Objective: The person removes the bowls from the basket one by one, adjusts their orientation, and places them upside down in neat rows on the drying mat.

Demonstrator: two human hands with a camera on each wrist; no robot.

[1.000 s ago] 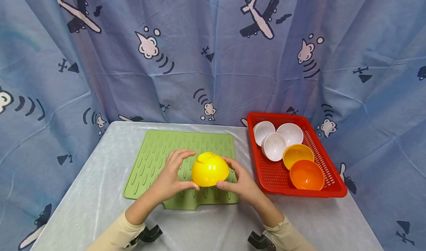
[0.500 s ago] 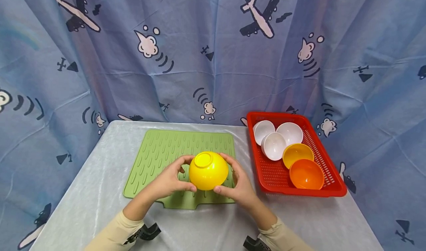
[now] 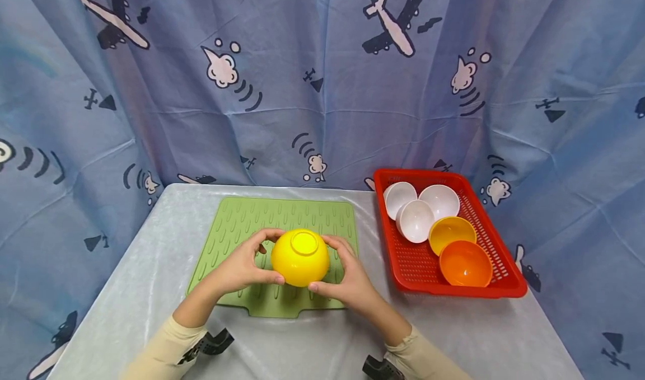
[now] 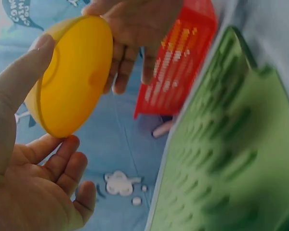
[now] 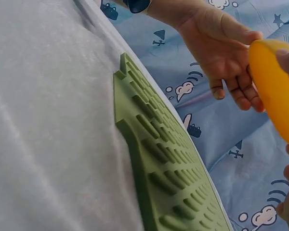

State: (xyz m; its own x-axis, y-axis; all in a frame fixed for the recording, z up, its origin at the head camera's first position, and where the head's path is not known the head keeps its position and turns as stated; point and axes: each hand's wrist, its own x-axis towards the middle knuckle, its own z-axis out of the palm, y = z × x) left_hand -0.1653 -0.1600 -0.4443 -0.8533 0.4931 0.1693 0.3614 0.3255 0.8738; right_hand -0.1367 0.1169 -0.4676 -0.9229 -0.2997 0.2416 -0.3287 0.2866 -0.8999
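Note:
A yellow bowl [image 3: 299, 265] is held upside down above the green draining mat [image 3: 237, 229], its round foot facing up in the head view. My left hand [image 3: 247, 262] grips the bowl's left side, with the thumb near the front rim and the fingers behind. On the other side my right hand [image 3: 347, 273] holds it the same way. In the left wrist view the bowl [image 4: 79, 77] shows its inside, well clear of the mat [image 4: 231, 144]. From the right wrist, only part of the bowl [image 5: 274, 86] is in frame, with my left hand [image 5: 226, 53] beyond it.
A red plastic basket [image 3: 413, 286] stands at the right of the table. Inside are white bowls [image 3: 415, 221], a yellow-orange bowl [image 3: 448, 230] and an orange bowl [image 3: 464, 263]. A blue curtain [image 3: 282, 89] hangs behind the silver-grey tablecloth [image 3: 282, 346].
Both hands have moved left with the yellow bowl, and its foot has tipped further toward the camera. My left fingers, a little apart from the bowl at first, have closed onto its side.

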